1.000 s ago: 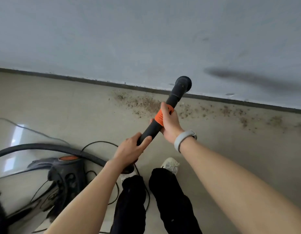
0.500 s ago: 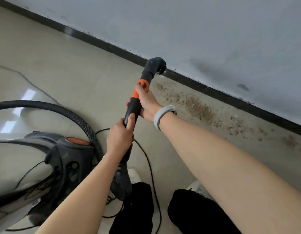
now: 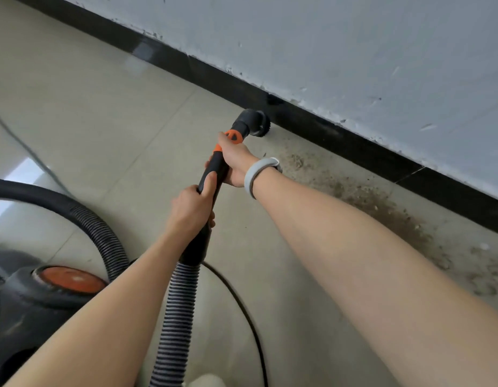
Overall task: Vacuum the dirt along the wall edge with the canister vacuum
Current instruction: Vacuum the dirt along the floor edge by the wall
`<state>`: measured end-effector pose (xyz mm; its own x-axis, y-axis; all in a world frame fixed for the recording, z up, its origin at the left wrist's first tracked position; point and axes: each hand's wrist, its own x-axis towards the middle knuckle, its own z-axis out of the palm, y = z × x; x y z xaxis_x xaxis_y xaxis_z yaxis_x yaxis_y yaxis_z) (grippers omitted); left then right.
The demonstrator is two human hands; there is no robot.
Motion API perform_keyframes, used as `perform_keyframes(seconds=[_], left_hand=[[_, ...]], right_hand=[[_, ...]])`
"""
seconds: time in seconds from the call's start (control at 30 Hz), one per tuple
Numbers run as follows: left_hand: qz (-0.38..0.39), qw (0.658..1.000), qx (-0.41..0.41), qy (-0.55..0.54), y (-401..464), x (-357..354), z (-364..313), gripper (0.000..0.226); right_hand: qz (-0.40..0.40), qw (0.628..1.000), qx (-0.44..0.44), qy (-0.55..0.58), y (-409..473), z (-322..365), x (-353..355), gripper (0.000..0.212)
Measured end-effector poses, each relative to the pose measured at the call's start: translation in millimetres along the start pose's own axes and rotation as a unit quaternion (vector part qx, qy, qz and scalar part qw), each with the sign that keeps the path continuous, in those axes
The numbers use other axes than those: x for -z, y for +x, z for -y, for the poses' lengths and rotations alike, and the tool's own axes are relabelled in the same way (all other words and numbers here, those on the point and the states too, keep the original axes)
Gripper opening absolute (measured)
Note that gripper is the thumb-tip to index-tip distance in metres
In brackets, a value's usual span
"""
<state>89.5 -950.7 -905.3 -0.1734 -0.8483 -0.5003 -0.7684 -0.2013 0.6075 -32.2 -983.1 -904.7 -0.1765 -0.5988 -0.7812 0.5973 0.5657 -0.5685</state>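
Pale blue-grey wall [image 3: 353, 51] filling the upper right, from 12 to 3 o'clock; paint along its lower edge looking chipped and ragged, a few scuffs higher up. Black skirting board [image 3: 203, 75] running diagonally beneath it, from 11 o'clock down to 3 o'clock, catching a dull glare near 12. Beige tiled floor [image 3: 88, 107] lying across the left and centre, grout lines crossing it. Window light reflecting off the tile [image 3: 23, 170] at 9 o'clock. Grey-white wristband [image 3: 256, 171] sitting just right of centre, wrapping a wrist. Rounded white shape [image 3: 206, 380] showing at 6 o'clock, cut off by the frame; cannot tell what it is.
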Motion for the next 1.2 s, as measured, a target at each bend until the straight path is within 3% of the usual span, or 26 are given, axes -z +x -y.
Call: perform_keyframes(seconds=[0.4, 1.2], left_hand=[[0.059, 0.996, -0.014, -0.060, 18.7, -34.7, 2.1, 0.054], [0.125, 0.989, -0.079, -0.013, -25.0, -85.6, -4.3, 0.053]], right_hand=[[-0.025, 1.000, 0.011, 0.005, 22.5, -7.3, 31.8, 0.031], [-0.042, 0.998, 0.008, 0.051, -10.8, -34.8, 109.5, 0.034]])
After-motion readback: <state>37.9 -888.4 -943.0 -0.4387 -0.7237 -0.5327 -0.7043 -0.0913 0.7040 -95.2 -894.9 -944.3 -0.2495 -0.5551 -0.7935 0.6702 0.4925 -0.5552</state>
